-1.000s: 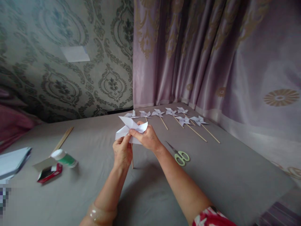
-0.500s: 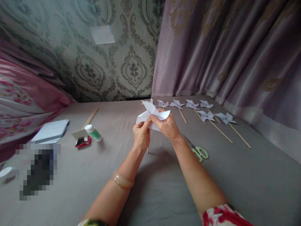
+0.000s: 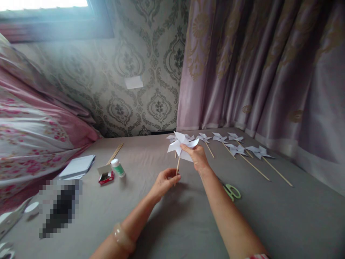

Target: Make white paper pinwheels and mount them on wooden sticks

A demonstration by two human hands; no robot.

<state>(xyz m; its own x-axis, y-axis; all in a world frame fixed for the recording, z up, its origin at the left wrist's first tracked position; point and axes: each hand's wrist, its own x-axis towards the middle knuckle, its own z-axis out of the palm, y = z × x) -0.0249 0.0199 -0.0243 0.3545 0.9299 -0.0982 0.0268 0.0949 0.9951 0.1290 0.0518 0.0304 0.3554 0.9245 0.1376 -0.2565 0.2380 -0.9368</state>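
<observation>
A white paper pinwheel (image 3: 176,145) on a thin wooden stick (image 3: 178,164) is held up in front of me. My right hand (image 3: 198,157) pinches the pinwheel near its centre, thumb on the front and fingers behind the paper. Lower down, my left hand (image 3: 166,181) has thumb and fingers around the lower part of the stick. Finished-looking pinwheels on sticks lie behind and to the right, the nearest being a paper pinwheel (image 3: 259,152). Green-handled scissors (image 3: 232,192) lie beside my right forearm, which hides their blades in part.
On the left of the grey cloth (image 3: 129,216) are a paper stack (image 3: 78,167), wooden sticks (image 3: 115,153), an open red box (image 3: 106,177) and a white-and-green glue stick (image 3: 118,168). A white round lid (image 3: 31,207) lies farther left, by a blurred-out dark patch. Curtains border the right.
My left hand has left the paper and moved down to the stick. My right hand still holds the pinwheel. The camera view has tilted up, showing a window.
</observation>
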